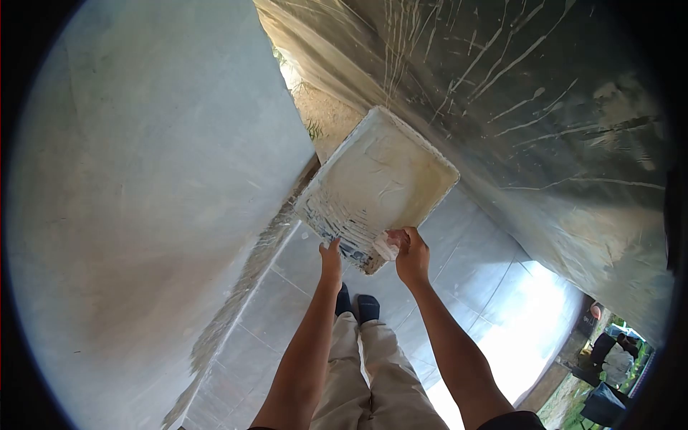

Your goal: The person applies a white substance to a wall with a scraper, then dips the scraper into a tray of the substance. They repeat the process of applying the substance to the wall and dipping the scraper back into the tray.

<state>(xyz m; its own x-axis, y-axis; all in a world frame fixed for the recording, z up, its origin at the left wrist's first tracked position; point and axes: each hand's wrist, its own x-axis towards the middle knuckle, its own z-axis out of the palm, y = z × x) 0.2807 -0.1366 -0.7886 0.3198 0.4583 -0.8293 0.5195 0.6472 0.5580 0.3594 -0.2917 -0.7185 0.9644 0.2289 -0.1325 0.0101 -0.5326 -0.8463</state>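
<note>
Bare forearms point(304, 351) reach forward above a tiled floor point(272, 315) to a pale-smeared tray point(413, 141) straight ahead of both hands, its long axis running away and slanting rightward, ridged end nearest. On the near short edge, the left hand point(330, 261) appears to grip, thumb on top, fingers hidden beneath. The right hand point(413, 256), partly closed, pinches a pale piece point(387, 246) at the right long edge, beside the near corner; it is the closer hand to that edge.

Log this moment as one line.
left grip: holding paint tray | right grip: holding pale crumpled piece at tray corner | tray: paint-smeared, near-end ribs visible
</note>
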